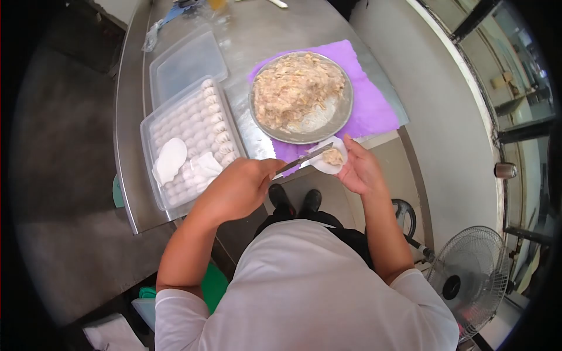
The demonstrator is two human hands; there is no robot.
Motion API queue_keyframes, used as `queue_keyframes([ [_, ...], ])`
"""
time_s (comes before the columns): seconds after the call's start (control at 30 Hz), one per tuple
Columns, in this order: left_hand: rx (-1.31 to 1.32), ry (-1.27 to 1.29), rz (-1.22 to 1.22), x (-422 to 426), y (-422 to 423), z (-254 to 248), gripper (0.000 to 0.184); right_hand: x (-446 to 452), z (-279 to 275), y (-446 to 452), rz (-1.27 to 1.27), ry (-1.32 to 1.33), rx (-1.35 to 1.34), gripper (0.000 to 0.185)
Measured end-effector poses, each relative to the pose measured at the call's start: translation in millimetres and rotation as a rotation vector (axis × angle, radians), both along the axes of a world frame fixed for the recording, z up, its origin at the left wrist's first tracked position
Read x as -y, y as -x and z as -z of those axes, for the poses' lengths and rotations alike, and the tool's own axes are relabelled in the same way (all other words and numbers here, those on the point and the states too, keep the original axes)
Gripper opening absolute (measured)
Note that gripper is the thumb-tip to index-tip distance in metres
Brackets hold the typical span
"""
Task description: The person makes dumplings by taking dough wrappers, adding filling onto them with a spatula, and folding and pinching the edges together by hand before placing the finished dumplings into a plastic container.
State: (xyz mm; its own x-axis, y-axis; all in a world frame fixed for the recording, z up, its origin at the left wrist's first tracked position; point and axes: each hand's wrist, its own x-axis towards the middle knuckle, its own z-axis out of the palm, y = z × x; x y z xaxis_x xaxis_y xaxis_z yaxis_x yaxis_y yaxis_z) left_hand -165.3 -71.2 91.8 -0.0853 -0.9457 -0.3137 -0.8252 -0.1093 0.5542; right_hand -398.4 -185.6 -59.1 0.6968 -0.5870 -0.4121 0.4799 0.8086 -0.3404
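My left hand (239, 188) is closed around the handle of a thin metal filling spatula (304, 158), whose blade reaches over to the wrapper. On the fingers of my right hand (361, 168) rests a round white dumpling wrapper (321, 166), held at its edge. A small lump of pale filling (332, 156) sits on that wrapper, close to the blade's tip. Just beyond both hands stands a round metal pan (302, 138) with a large mound of minced filling (295, 88) in it.
A clear plastic box (153, 169) to the left holds rows of pleated dumplings (199, 128), with loose wrappers (170, 161) lying on top. Its lid (186, 64) lies behind. A purple cloth (369, 93) is under the pan on the steel table (246, 29). A fan (468, 281) stands at right.
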Motion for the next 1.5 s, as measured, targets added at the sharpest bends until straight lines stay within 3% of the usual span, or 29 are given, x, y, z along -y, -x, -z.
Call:
queue_keyframes([
  [0.1, -0.166, 0.053, -0.049, -13.0, 16.1, 16.7, 0.050, 0.1, -9.3, 4.6, 0.010, -0.021, 0.060, 0.045],
  [0.17, 0.090, 0.259, 0.018, -18.0, 21.4, 24.3, 0.050, -0.2, -12.5, 5.4, 0.011, -0.016, 0.085, 0.046],
  [0.3, 0.134, 0.253, -0.008, -17.8, 22.1, 1.8, 0.052, -0.6, -13.3, 12.1, -0.001, 0.028, 0.081, 0.047],
  [0.37, 0.148, 0.340, 0.093, -15.7, 26.3, 4.2, 0.053, -0.8, -16.1, 10.1, -0.035, 0.038, 0.084, 0.048],
  [0.6, 0.178, 0.289, 0.024, -17.3, 25.0, -10.6, 0.051, -4.6, -32.2, 9.7, -0.046, 0.103, -0.011, 0.047],
  [0.7, 0.176, 0.250, 0.100, -11.3, 14.4, -4.6, 0.050, -3.2, -27.2, 9.6, -0.008, 0.140, -0.033, 0.044],
  [0.77, 0.202, 0.219, 0.007, -9.4, 1.7, -2.3, 0.049, -3.4, -20.9, 12.2, 0.017, 0.165, -0.055, 0.042],
  [0.87, 0.305, 0.180, -0.085, 13.3, -2.1, 58.1, 0.046, -4.8, -23.6, 6.0, 0.032, 0.335, -0.184, 0.040],
  [0.93, 0.333, 0.200, -0.116, 19.5, -3.3, 85.3, 0.045, -5.5, -37.0, 1.0, 0.027, 0.249, -0.126, 0.036],
  [1.0, 0.396, 0.505, -0.126, 23.6, 1.6, 93.0, 0.036, -4.2, -62.2, -4.1, 0.016, 0.139, -0.026, 0.036],
  [1.03, 0.396, 0.501, -0.127, 26.2, 10.4, 90.2, 0.036, -5.8, -69.2, -7.9, 0.002, 0.018, 0.068, 0.035],
  [1.1, -0.926, 0.052, -0.608, 29.0, 28.7, 81.6, 0.033, -7.2, -64.6, -16.7, -0.024, 0.062, 0.060, 0.036],
  [1.13, -1.352, -0.247, -0.714, 31.2, 28.6, 78.6, 0.030, -7.8, -63.3, -21.7, -0.048, 0.116, 0.057, 0.037],
  [1.17, -1.349, -0.237, -0.719, 30.5, 27.4, 79.1, 0.030, -8.8, -64.3, -26.9, -0.056, 0.118, 0.063, 0.037],
  [1.23, -1.390, -0.182, -0.765, 28.8, 25.2, 80.4, 0.022, -13.1, -65.4, -34.0, -0.186, 0.595, -0.280, 0.048],
  [1.27, -1.419, -0.171, -0.793, 26.2, 21.4, 79.1, 0.021, -16.7, -61.8, -34.6, -0.199, 0.592, -0.276, 0.048],
  [1.33, -1.464, -0.169, -0.837, 17.7, 14.8, 68.2, 0.021, -25.9, -55.4, -37.8, -0.134, 1.066, -0.328, 0.052],
  [1.37, -1.507, -0.176, -0.859, 13.5, 11.2, 63.1, 0.022, -27.8, -55.8, -38.5, -0.149, 1.065, -0.315, 0.052],
  [1.43, -1.535, -0.153, -0.889, 2.3, 3.5, 57.1, 0.025, -30.8, -70.2, -39.1, -0.193, 1.305, -0.529, 0.054],
  [1.5, -1.563, -0.133, -0.910, -11.6, -3.1, 46.0, 0.030, -33.6, -74.4, -41.9, -0.160, 1.353, -0.497, 0.054],
])
